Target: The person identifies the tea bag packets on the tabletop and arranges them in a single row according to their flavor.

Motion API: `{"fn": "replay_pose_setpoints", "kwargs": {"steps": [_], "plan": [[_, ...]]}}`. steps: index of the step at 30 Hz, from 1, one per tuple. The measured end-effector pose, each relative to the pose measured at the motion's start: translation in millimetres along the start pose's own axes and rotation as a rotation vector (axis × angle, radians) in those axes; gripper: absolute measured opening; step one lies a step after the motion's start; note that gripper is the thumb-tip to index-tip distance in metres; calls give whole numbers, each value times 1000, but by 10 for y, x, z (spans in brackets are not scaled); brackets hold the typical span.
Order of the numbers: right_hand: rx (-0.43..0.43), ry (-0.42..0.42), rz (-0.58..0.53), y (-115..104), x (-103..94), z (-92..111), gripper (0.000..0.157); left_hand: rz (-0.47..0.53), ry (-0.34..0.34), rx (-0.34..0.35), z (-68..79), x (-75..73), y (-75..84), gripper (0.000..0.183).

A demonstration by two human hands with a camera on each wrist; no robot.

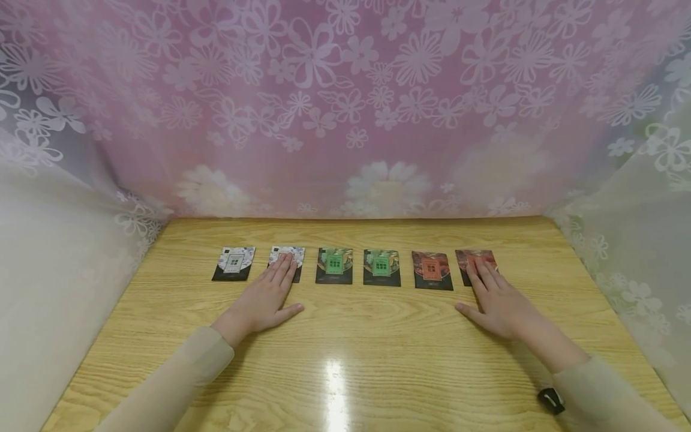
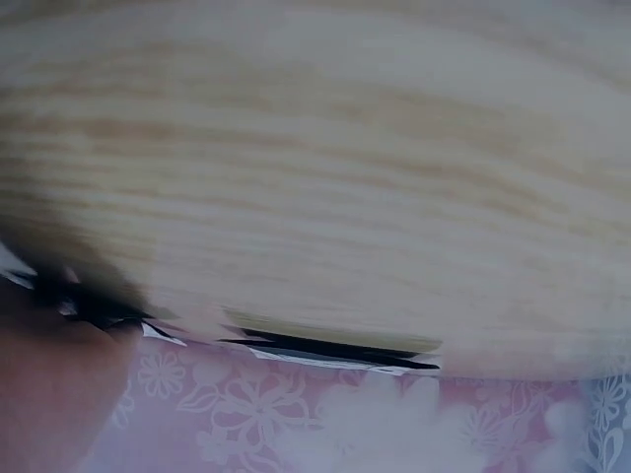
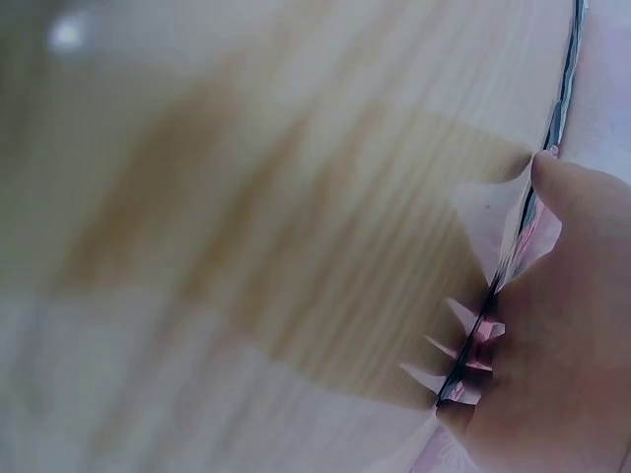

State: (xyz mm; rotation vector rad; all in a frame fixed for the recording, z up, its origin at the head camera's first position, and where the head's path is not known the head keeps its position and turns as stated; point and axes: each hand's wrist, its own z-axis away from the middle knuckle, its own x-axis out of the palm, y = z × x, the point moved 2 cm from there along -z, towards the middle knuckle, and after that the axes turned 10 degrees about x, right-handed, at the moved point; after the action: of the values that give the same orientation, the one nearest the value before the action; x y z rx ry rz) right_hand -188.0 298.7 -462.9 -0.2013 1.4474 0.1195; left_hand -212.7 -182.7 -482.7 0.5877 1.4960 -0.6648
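Several flat packets lie in a row across the wooden table. In the head view my left hand (image 1: 267, 297) rests with straight fingers on the second packet from the left, a white and black sachet (image 1: 298, 273). Left of it lies a matching white and black sachet (image 1: 234, 264). Two green and black sachets (image 1: 334, 266) sit mid-row. My right hand (image 1: 499, 303) lies flat, its straight fingers over the rightmost red and black sachet (image 1: 464, 258), covering much of it. Another red sachet (image 1: 432, 270) is just left of that hand. Both thumbs point inward on the wood.
The wooden table (image 1: 378, 354) has a bright glare near its front. A pink flowered cloth (image 1: 345, 120) hangs behind its back edge, with pale flowered sheets on both sides. A small black object (image 1: 550, 400) shows at the right sleeve.
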Motion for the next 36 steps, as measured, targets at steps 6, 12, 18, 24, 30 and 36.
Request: {"fn": "replay_pose_setpoints", "kwargs": {"steps": [6, 12, 18, 24, 30, 36], "plan": [[15, 28, -2, -32, 22, 55, 92, 26, -8, -10, -6, -14, -14, 92], [44, -12, 2, -82, -15, 114, 92, 25, -17, -12, -4, -39, -15, 91], [45, -17, -4, -92, -56, 135, 90, 34, -20, -13, -7, -43, -12, 90], [42, -8, 1, -58, -51, 121, 89, 41, -14, -13, -1, -34, -24, 89], [45, -18, 0, -47, -49, 120, 90, 38, -7, -3, 5, -48, -32, 86], [49, -32, 4, -58, -57, 130, 91, 26, -4, 6, -7, -53, -34, 85]]}}
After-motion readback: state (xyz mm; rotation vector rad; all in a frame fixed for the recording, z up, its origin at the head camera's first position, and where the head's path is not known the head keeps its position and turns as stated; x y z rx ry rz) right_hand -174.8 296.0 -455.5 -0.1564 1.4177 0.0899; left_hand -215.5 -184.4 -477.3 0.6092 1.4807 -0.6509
